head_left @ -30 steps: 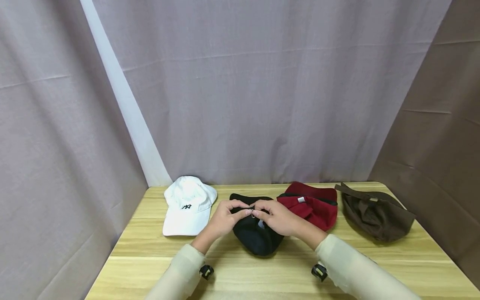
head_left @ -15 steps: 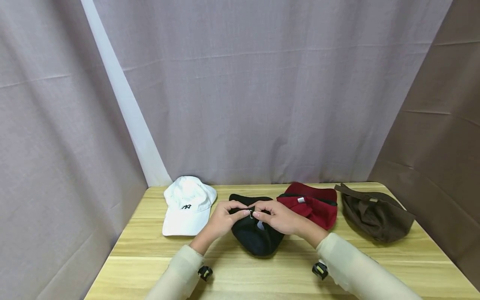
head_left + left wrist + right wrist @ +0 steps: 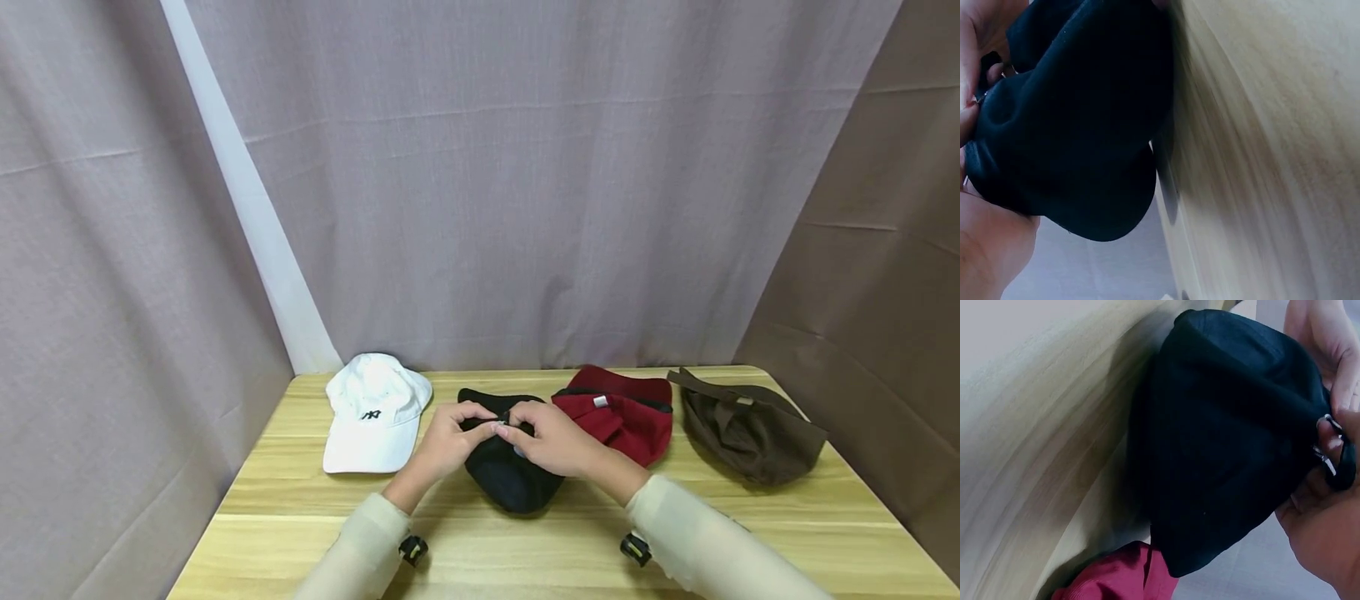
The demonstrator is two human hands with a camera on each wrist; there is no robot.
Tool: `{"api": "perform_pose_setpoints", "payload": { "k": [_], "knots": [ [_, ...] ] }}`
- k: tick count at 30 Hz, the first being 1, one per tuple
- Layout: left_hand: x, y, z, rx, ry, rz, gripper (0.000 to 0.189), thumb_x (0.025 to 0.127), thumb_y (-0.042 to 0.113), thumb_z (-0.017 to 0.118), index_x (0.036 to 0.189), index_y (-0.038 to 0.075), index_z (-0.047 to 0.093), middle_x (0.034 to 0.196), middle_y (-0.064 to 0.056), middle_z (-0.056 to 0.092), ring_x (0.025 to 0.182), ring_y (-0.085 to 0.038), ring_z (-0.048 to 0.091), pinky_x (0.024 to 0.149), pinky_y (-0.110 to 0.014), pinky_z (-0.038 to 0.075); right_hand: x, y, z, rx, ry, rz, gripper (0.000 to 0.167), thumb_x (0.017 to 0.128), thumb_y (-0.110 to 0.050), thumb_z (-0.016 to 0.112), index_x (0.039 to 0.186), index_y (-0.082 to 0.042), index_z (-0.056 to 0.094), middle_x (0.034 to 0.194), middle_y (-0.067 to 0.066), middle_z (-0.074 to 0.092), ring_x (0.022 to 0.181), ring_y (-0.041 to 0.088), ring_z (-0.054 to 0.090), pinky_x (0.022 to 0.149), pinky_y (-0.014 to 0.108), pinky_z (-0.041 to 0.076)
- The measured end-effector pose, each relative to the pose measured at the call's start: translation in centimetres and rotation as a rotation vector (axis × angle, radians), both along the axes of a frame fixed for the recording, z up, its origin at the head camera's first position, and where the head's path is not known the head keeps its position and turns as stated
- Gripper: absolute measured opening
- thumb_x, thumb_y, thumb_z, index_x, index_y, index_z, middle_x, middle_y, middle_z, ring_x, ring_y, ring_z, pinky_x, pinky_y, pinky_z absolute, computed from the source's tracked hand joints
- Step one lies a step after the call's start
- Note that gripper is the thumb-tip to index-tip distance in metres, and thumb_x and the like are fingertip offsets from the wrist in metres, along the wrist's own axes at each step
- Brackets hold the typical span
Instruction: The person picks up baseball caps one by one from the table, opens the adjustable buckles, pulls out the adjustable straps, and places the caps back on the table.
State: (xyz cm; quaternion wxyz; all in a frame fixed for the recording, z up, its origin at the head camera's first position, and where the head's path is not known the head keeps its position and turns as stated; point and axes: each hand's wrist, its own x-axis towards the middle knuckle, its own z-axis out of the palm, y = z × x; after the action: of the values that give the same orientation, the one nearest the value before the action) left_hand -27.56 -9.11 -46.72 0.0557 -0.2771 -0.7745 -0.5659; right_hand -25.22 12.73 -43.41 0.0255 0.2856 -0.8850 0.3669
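A black cap stands on the table between my hands, its crown toward me. At its rear opening is a black strap with a metal buckle. My left hand pinches the cap's edge at the left end of the strap with thumb and fingers. From the other side my right hand pinches the strap by the buckle, its thumb tip against the left thumb. In the right wrist view the strap loops out beside the right fingers. The fingers partly hide the buckle in the head view.
Left of the hands lies a white cap with a dark emblem. A dark red cap sits close to the right hand, and a dark brown cap lies further right. Grey curtains enclose the wooden table.
The right thumb has shifted left and down over the buckle, up against the left thumb. The right hand now covers more of the pale tag on the black cap. The other caps stay put.
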Motion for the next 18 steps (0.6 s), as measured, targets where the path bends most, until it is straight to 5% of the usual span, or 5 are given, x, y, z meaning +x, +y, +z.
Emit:
{"api": "perform_pose_setpoints", "payload": {
  "k": [10, 18],
  "knots": [
    [0.19, 0.05, 0.08, 0.012, -0.004, -0.014, 0.009, 0.095, 0.015, 0.08, 0.101, 0.009, 0.084, 0.102, -0.009, 0.083, 0.098, -0.005, 0.071, 0.096, -0.024, 0.055, 0.17, -0.47, 0.32, -0.019, 0.068, 0.066, 0.027, 0.108, -0.023, 0.064, 0.083, -0.016, 0.071, 0.1, -0.004, 0.072, 0.097, 0.012, 0.062, 0.09, 0.03, 0.052],
    [0.01, -0.02, 0.08, 0.015, -0.009, -0.044, 0.011, 0.097, 0.014, 0.078, 0.104, 0.008, 0.084, 0.107, -0.01, 0.083, 0.103, -0.006, 0.071, 0.1, -0.025, 0.054, 0.06, -0.03, 0.36, -0.022, -0.016, 0.066, 0.024, 0.108, -0.02, 0.062, 0.085, -0.015, 0.068, 0.125, 0.004, 0.076, 0.117, 0.02, 0.068, 0.104, 0.038, 0.055]
  ]
}}
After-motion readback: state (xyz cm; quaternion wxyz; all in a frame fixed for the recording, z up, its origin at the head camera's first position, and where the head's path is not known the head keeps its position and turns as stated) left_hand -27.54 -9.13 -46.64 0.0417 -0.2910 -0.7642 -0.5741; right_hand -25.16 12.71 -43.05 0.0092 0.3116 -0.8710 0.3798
